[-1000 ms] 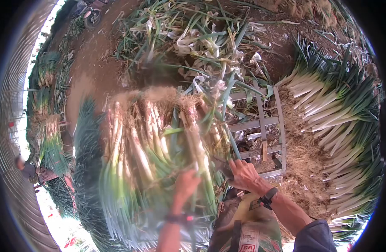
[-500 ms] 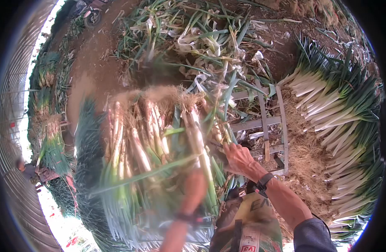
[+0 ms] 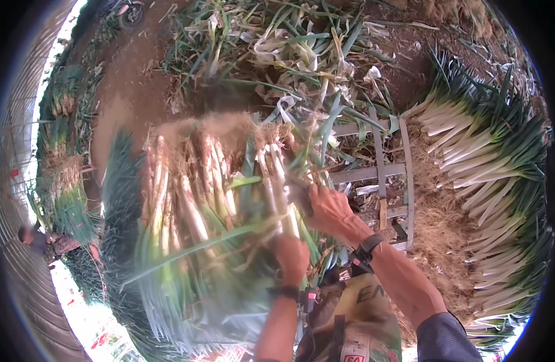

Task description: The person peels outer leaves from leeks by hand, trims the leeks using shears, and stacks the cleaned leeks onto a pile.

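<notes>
Long green onions (image 3: pixel 214 175) with brown roots lie in a heap before me, roots away from my body. My left hand (image 3: pixel 291 253) is closed on an onion stalk (image 3: pixel 276 190) at the heap's right side; its fingertips are partly hidden. Just right of that stalk, my right hand (image 3: pixel 330 210) has its fingers curled round something dark and blurred that I cannot make out. A loose green leaf (image 3: pixel 199 246) slants across the heap, left of my left hand.
A metal rack (image 3: pixel 380 175) stands to the right, beside a row of white-stemmed onions (image 3: pixel 488 175) and brown root trimmings (image 3: pixel 437 241). Peeled leaves (image 3: pixel 289 54) cover the ground ahead. At far left are bundled onions (image 3: pixel 71 196) and a person (image 3: pixel 39 239).
My left hand has moved up and right along the stalk. My right hand has moved up and left, closer to it. The long loose leaf has come to lie across the heap.
</notes>
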### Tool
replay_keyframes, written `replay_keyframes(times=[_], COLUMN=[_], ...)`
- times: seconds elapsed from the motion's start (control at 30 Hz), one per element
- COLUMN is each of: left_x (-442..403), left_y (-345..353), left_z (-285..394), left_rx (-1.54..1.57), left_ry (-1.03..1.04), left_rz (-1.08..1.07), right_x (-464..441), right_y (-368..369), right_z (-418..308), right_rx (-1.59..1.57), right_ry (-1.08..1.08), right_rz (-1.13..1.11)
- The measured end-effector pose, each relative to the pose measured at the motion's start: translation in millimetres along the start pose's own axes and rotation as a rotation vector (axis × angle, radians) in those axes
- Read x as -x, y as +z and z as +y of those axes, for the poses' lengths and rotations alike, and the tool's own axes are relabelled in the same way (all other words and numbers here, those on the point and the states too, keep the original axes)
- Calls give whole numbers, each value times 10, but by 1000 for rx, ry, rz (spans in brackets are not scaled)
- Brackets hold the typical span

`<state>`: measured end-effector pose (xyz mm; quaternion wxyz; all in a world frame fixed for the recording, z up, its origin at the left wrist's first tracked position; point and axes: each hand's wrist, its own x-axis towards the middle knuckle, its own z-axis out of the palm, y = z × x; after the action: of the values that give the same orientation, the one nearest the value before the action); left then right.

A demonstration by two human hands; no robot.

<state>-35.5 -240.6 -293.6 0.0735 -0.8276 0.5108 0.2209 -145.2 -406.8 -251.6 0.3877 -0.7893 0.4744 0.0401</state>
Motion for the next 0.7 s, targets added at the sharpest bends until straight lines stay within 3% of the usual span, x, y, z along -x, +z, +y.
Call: replay_keyframes(times=[0.2,0.3,0.57,0.7], left_x=[-61,-96,-37,-20], left_y=[-14,-59,275,426], left_z=[-21,-29,-446,-543], left_rx=[66,232,558,802], left_ry=[-47,-199,7,-115], left_rz=[-77,-84,-105,-177], right_x=[27,89,998,1443], right_y=[1,-29,-338,-291], right_z=[22,52,201,290], right_rx=[-23,-54,-66,18], right_ry=[17,16,-168,-219], right_rz=[9,61,100,-6])
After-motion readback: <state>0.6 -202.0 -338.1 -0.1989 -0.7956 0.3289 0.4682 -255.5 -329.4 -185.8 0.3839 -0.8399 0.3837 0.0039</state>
